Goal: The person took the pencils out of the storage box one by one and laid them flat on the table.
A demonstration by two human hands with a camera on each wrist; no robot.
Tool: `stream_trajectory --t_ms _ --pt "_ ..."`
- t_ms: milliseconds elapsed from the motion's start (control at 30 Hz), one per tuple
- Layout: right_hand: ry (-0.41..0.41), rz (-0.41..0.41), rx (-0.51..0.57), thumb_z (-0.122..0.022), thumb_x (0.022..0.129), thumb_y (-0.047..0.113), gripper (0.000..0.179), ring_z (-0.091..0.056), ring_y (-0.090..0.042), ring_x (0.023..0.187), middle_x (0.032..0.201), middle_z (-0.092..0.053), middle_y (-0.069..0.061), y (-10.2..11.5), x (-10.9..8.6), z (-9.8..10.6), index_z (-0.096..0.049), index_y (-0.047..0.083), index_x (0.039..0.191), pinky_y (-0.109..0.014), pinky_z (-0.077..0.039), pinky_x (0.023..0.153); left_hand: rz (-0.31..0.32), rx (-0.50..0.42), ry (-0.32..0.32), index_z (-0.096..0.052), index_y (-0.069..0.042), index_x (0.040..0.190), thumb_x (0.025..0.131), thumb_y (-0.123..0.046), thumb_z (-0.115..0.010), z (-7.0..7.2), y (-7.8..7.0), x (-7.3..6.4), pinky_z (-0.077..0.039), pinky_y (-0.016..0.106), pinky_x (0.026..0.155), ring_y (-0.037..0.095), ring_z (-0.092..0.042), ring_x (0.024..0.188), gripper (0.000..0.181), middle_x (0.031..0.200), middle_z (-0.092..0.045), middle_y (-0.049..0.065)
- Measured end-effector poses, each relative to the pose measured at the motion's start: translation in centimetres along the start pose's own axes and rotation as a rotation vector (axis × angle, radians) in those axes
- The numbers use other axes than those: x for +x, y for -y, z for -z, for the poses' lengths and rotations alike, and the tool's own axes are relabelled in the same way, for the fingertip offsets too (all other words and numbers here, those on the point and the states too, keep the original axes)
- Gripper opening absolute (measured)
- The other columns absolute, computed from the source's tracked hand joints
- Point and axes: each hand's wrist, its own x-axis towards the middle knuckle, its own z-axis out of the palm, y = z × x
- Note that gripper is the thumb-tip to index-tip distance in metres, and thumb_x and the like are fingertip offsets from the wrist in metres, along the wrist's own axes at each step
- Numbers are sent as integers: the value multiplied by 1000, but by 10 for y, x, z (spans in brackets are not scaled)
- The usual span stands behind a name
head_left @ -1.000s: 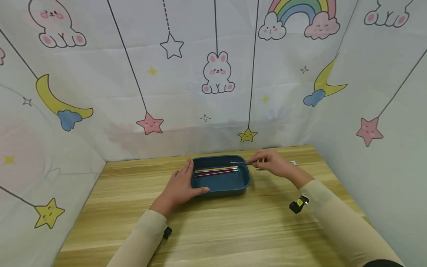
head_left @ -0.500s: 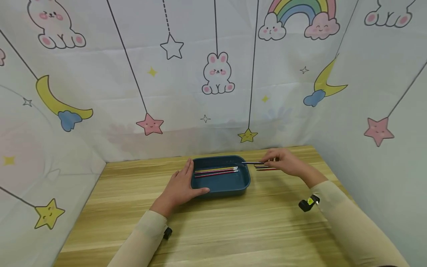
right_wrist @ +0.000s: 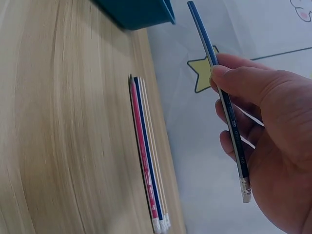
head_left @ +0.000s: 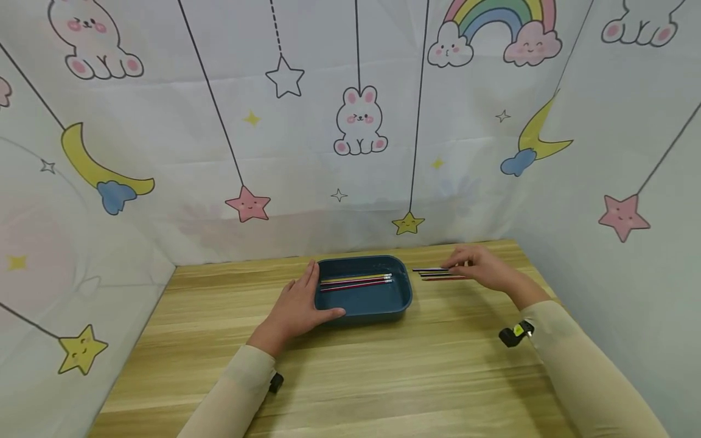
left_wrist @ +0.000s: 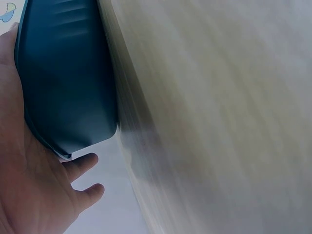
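Note:
A dark blue tray (head_left: 358,302) sits toward the back of the table, with several pencils (head_left: 356,281) lying lengthwise inside it. Its left end is where my left hand (head_left: 297,309) rests, thumb along the front rim and straight fingers at the left side. Right of the tray, my right hand (head_left: 477,267) pinches a dark blue pencil (right_wrist: 226,105) between thumb and fingers, the white eraser end toward the palm. Beneath it, other pencils lie side by side on the table, among them a pink one (right_wrist: 141,131) and a dark blue one.
The wooden table (head_left: 350,377) ends at a white cloth backdrop (head_left: 306,164) printed with stars, moons and rabbits. Cloth also lines the left and right sides. Each wrist wears a small black camera, such as the right one (head_left: 516,333).
My right hand has moved right with the dark blue pencil, from over the tray's right edge to above the pencils on the table. The left hand stays on the tray.

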Motion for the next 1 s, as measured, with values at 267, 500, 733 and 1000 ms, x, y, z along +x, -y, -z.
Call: stream_trajectory --t_ms 267,500,733,1000 --pt "-4 -82 -26 -73 105 0 22 -70 -30 110 121 -76 -11 -14 -7 1 -84 4 124 -32 -60 84 3 -6 -3 -4 -5 178 89 -92 -63 0 -1 0 -19 66 132 35 -25 167 137 186 -3 14" --pt "-28 -46 -91 -74 104 -1 20 -72 -31 108 117 -77 -9 -26 -10 0 -85 4 120 -34 -60 84 4 3 -3 -5 -4 178 90 -91 -62 1 -2 -1 -20 66 132 36 -27 167 136 186 -2 14" --pt "-50 -37 -129 -77 102 -3 20 -72 -26 102 111 -78 -5 -38 -12 -3 -87 5 116 -33 -59 81 -2 4 -14 -6 -4 177 91 -89 -64 2 -3 -2 -21 66 132 35 -29 166 134 185 -3 15" --pt "-76 -45 -129 -76 100 -7 21 -72 -22 99 107 -79 -5 -53 -11 -11 -87 4 114 -29 -58 81 -5 -1 -16 -7 -3 177 91 -88 -65 2 -5 -2 -21 66 132 36 -29 166 134 185 -4 16"
